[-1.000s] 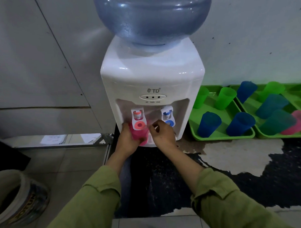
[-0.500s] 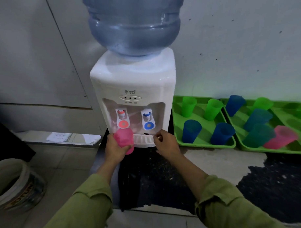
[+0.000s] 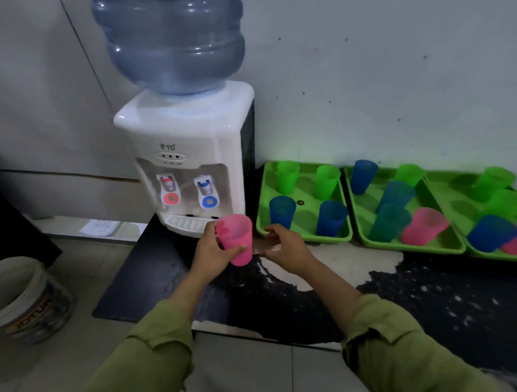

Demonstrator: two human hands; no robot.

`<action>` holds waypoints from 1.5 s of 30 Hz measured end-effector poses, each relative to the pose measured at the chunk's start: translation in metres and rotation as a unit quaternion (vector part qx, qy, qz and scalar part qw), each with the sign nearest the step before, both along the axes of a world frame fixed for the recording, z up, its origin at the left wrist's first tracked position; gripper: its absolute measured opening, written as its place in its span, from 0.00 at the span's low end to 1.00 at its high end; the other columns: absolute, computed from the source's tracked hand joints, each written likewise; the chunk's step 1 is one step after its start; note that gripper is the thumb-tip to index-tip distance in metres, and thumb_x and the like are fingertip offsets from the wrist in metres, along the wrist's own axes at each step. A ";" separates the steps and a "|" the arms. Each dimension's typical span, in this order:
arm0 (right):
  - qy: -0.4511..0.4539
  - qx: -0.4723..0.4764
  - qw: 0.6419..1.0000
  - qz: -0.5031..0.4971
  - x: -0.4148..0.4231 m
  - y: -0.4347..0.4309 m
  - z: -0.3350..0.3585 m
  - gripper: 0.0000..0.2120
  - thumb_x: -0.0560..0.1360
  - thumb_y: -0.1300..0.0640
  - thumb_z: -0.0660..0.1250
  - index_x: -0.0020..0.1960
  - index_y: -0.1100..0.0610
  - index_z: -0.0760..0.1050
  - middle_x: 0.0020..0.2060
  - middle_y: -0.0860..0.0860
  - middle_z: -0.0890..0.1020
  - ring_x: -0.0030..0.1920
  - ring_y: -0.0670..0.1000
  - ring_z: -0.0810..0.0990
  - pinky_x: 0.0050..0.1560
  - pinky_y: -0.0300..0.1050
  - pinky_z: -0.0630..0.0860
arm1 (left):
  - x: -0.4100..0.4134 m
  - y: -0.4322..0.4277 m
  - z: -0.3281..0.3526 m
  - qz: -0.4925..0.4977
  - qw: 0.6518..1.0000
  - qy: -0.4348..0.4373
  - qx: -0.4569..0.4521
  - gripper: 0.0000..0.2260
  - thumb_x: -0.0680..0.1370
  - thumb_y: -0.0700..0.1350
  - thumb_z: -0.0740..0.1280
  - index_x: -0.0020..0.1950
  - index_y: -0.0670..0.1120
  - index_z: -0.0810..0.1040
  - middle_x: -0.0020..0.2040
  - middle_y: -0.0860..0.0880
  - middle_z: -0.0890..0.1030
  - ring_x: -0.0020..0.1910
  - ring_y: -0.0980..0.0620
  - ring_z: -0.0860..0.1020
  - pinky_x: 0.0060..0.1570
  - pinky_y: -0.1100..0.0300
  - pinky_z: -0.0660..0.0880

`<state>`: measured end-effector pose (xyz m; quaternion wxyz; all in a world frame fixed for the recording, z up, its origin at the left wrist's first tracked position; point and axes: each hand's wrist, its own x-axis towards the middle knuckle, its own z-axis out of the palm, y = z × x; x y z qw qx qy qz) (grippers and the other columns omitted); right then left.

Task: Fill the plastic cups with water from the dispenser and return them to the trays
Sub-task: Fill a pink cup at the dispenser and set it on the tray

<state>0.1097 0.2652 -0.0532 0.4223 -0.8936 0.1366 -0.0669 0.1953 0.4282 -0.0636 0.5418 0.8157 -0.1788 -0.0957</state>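
My left hand (image 3: 212,255) grips a pink plastic cup (image 3: 236,239), held upright just right of the white water dispenser (image 3: 191,161) and in front of its drip grille. My right hand (image 3: 285,246) hovers beside the cup with fingers loosely curled, holding nothing. To the right, three green trays sit against the wall: the nearest tray (image 3: 304,237) holds two green and two blue cups, the middle tray (image 3: 411,245) holds blue, green, teal and pink cups, and the far tray (image 3: 462,185) has more.
A large blue water bottle (image 3: 172,37) tops the dispenser, which has a red tap (image 3: 171,190) and a blue tap (image 3: 207,194). A white bucket (image 3: 22,299) stands on the floor at left. Dark mat with worn white patches lies under my hands.
My left hand drew the pink cup out from under the red tap and carried it rightward. My right hand left the dispenser front and moved right beside the cup.
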 end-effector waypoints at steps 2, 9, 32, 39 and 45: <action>0.003 -0.002 1.000 0.008 -0.008 -0.018 0.005 0.32 0.68 0.57 0.75 0.68 0.62 0.67 0.63 0.56 0.76 0.63 0.53 0.75 0.58 0.38 0.70 | -0.008 -0.021 0.009 -0.031 0.999 -0.011 -0.010 0.32 0.65 0.42 0.78 0.64 0.46 0.67 0.56 0.51 0.74 0.51 0.52 0.75 0.49 0.62 0.73; -0.045 0.015 0.999 -0.020 -0.028 -0.097 0.038 0.39 0.63 0.57 0.78 0.69 0.59 0.64 0.63 0.54 0.76 0.63 0.52 0.74 0.60 0.46 0.74 | -0.024 -0.116 0.049 -0.125 0.989 -0.056 -0.049 0.29 0.65 0.43 0.78 0.62 0.48 0.70 0.52 0.56 0.76 0.49 0.59 0.76 0.45 0.74 0.72; -0.101 -0.034 0.958 -0.265 -0.083 -0.391 0.088 0.33 0.64 0.57 0.78 0.63 0.59 0.65 0.55 0.54 0.75 0.51 0.52 0.75 0.45 0.41 0.71 | -0.037 -0.442 0.081 -0.333 0.942 -0.006 -0.044 0.30 0.71 0.47 0.73 0.69 0.47 0.64 0.61 0.49 0.74 0.59 0.51 0.75 0.57 0.57 0.74; -0.045 -0.026 0.958 -0.282 -0.096 -0.497 0.062 0.33 0.65 0.60 0.76 0.63 0.60 0.62 0.57 0.59 0.73 0.51 0.55 0.72 0.47 0.46 0.71 | -0.070 -0.534 0.048 -0.317 0.946 0.018 0.063 0.27 0.74 0.42 0.70 0.69 0.44 0.64 0.64 0.44 0.72 0.60 0.47 0.73 0.56 0.54 0.73; -0.007 -0.001 0.963 -0.270 -0.096 -0.559 0.033 0.37 0.65 0.62 0.76 0.67 0.62 0.59 0.57 0.58 0.71 0.52 0.54 0.70 0.48 0.47 0.70 | -0.088 -0.583 0.011 -0.321 0.927 -0.013 0.194 0.28 0.75 0.44 0.68 0.72 0.41 0.63 0.69 0.41 0.69 0.66 0.45 0.70 0.64 0.55 0.69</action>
